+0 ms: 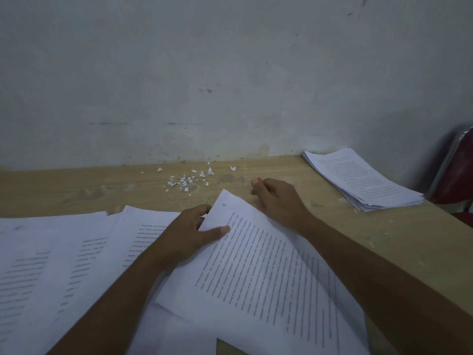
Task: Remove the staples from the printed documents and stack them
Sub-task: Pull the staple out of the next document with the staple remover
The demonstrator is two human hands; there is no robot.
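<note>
Near the middle of the desk (76, 188), slanted toward its right edge, lies the printed document (256, 265) being worked on. The left hand (190, 234) grips its top-left corner, with the thumb (225, 229) pressed on the top sheet and the fingers curled underneath. The right hand (277, 201) rests on bare wood just beyond that corner, fingers curled inward and a red nail showing; whether it pinches a staple or a scrap I cannot tell. The sheets look thin, light and limp, and probably tear easily at the bound corner, as the torn paper scraps (184, 180) scattered near the far edge suggest. The best hold would be close to the stapled corner, pinching all the leaves flat together. For carrying, a grip along one long side should keep them from fanning out or sliding apart. A squared stack (363, 180) of finished pages sits at the far right corner. More loose documents (64, 265) overlap across the left side, running off the near edge of the view. The top is pale wood-grain, smooth and a little scuffed, so paper is likely to slide on it. The desk's far edge meets a stained grey-white wall (230, 73), a red chair (458, 170) with a metal frame stands past the right edge, and the room is dim.
</note>
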